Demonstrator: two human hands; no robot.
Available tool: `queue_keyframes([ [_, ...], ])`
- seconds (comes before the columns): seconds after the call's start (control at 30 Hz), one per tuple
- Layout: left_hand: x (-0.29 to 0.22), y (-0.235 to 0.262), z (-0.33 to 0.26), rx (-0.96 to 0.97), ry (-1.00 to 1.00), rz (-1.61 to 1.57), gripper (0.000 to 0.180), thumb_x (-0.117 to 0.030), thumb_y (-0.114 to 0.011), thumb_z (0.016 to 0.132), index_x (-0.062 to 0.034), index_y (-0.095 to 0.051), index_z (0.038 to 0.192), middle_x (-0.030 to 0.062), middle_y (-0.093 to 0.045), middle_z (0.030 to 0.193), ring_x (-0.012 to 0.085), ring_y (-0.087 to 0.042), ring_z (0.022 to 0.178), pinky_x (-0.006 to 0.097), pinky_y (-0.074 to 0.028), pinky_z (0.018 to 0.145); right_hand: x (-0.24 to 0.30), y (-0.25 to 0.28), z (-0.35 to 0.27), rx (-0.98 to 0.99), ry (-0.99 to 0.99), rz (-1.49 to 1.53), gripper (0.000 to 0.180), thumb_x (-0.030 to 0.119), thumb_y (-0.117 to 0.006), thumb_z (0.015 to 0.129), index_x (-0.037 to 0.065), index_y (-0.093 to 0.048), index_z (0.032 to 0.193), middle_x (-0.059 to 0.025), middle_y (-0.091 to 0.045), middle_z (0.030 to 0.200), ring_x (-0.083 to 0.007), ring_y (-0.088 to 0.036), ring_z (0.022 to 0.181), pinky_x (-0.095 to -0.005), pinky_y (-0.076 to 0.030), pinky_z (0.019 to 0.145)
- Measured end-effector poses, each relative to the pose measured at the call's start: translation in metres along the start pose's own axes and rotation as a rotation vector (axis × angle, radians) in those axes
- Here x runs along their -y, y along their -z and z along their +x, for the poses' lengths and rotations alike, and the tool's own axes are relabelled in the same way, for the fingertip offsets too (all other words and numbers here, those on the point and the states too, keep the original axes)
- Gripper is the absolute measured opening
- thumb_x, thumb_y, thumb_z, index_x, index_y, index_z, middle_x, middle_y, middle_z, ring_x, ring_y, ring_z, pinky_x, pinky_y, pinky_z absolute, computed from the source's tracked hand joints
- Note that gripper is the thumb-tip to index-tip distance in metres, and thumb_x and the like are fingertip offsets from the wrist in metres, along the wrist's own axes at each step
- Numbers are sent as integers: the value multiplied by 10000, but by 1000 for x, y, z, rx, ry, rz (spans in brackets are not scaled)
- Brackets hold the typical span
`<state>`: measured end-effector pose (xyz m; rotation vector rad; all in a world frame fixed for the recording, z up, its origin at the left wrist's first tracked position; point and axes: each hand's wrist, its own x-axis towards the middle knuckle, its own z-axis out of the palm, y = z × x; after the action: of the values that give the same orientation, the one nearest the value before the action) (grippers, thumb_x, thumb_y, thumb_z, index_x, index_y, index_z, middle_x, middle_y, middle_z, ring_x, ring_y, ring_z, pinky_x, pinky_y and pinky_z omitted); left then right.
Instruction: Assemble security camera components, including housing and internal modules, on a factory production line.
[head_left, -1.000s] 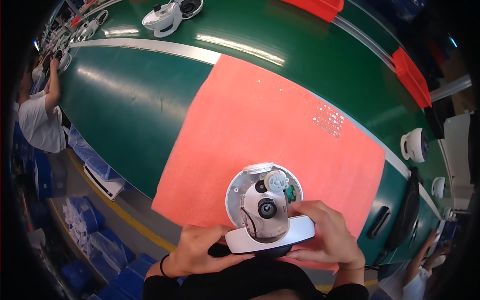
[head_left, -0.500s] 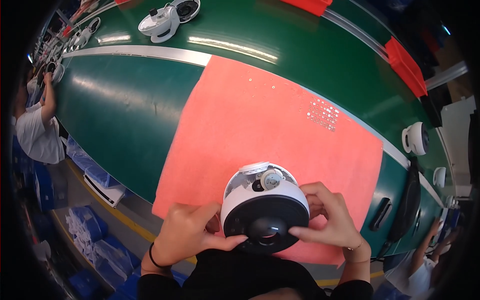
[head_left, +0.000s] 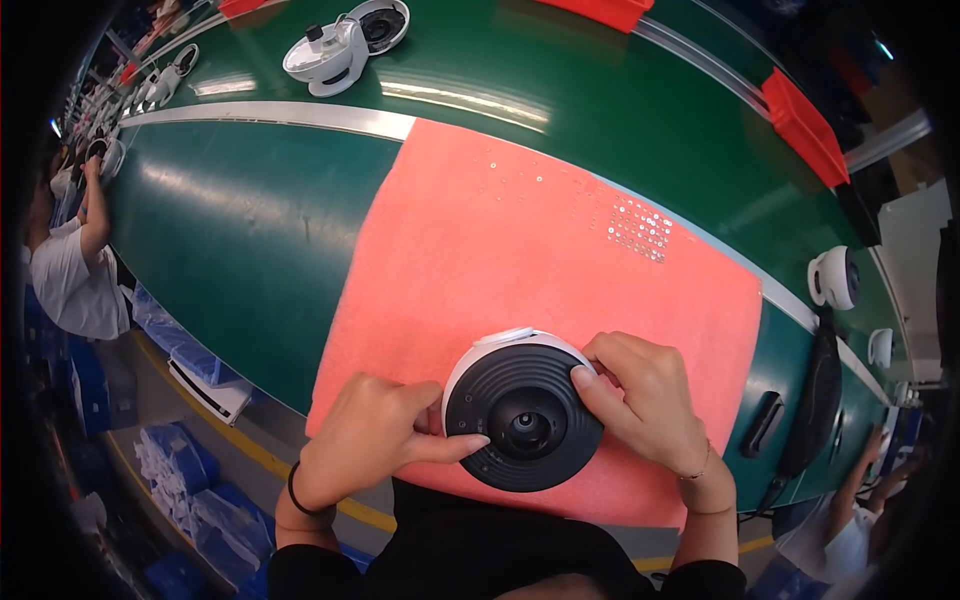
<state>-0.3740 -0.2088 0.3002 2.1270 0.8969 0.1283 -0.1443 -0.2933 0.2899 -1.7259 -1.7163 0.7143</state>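
Between my hands is a round white camera housing (head_left: 462,362) with a ridged black front disc (head_left: 560,440) and a lens in its middle, now facing up at me. My left hand (head_left: 375,435) grips its left edge, the thumb lying on the black disc and the fingers behind the rim. At the upper right edge my right hand (head_left: 645,395) pinches it, thumb on the disc. Beneath is a salmon-pink foam mat (head_left: 480,250). The back of the housing is hidden.
Small metal screws (head_left: 640,230) stand in rows on the mat. Beyond runs a green conveyor belt (head_left: 600,110) carrying an opened white camera unit (head_left: 330,60) and another white unit (head_left: 832,278). A red bin (head_left: 803,125) sits far right, a black tool (head_left: 763,425) nearer. Co-workers sit at both sides.
The housing has tipped so its black front faces upward, hiding the inner parts seen before. My right hand has moved up along the rim; my left has shifted slightly up.
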Motion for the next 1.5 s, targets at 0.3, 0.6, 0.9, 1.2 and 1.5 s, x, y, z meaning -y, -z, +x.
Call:
queue_keyframes([
  [0.3,1,6,5,69,18,11,364,-279,-769,603,-11,-530,547,79,-518,449,181,-540,393,258,-399,406,-5,-2,3,-18,104,-227,218,229,-563,802,53,-520,679,-81,-475,539,-247,-492,445,-336,-368,408],
  [0.6,0,7,4,96,20,20,366,-295,-761,623,-11,-540,554,73,-521,451,174,-549,406,252,-410,414,-6,-4,1,-4,138,-297,279,280,-549,822,75,-501,640,-61,-492,497,-243,-493,402,-339,-364,363],
  [0.9,3,1,4,126,20,25,449,-406,-706,683,11,-572,586,120,-502,451,255,-531,414,311,-428,461,-2,5,2,-21,166,-409,278,308,-594,786,71,-528,657,-64,-508,558,-224,-504,432,-335,-364,388],
  [1.2,1,4,6,149,16,15,464,-411,-696,694,21,-566,587,134,-483,438,274,-522,408,323,-423,456,32,1,-7,46,445,-229,456,295,-715,640,34,-602,996,-98,-553,983,-256,-521,894,-356,-413,734],
  [1.5,1,7,8,197,46,88,374,-336,-726,650,2,-573,597,95,-538,487,226,-564,442,281,-434,445,38,5,-4,235,461,-62,423,152,-646,733,10,-528,1113,-175,-519,1126,-302,-520,1008,-405,-423,847],
])
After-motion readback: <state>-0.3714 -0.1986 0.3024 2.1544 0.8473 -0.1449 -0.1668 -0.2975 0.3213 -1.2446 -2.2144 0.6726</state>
